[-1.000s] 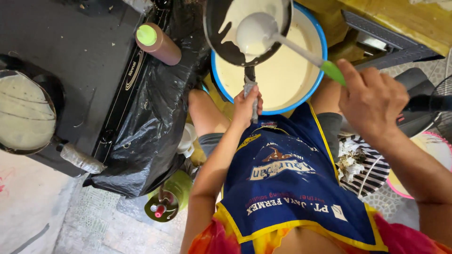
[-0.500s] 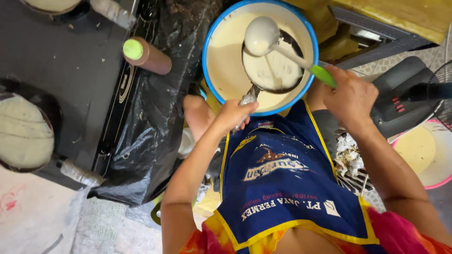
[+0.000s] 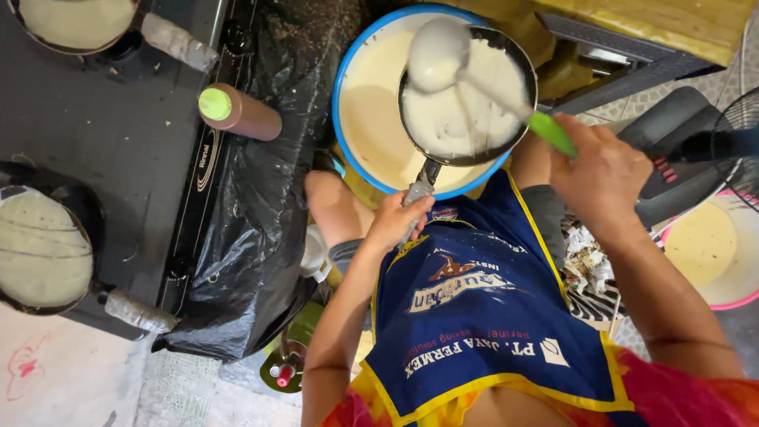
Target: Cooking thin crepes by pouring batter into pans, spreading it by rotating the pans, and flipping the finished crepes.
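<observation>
Single head-worn view, straight down, close over the lap.

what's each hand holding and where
Left hand grips the pan by its handle; right hand holds the ladle by its green handle end.

Blue-rimmed basin (image 3: 348, 119) of batter sits under the small pan (image 3: 466, 103); ladle (image 3: 443, 55) lies across the pan, blocking its top. Brown bottle (image 3: 241, 115) lies just left of the basin, on black plastic sheet (image 3: 253, 237). Stove top (image 3: 118, 150) bare at centre; pans (image 3: 43, 249) crowd its left edge. Fan (image 3: 739, 138) closes the right.
</observation>
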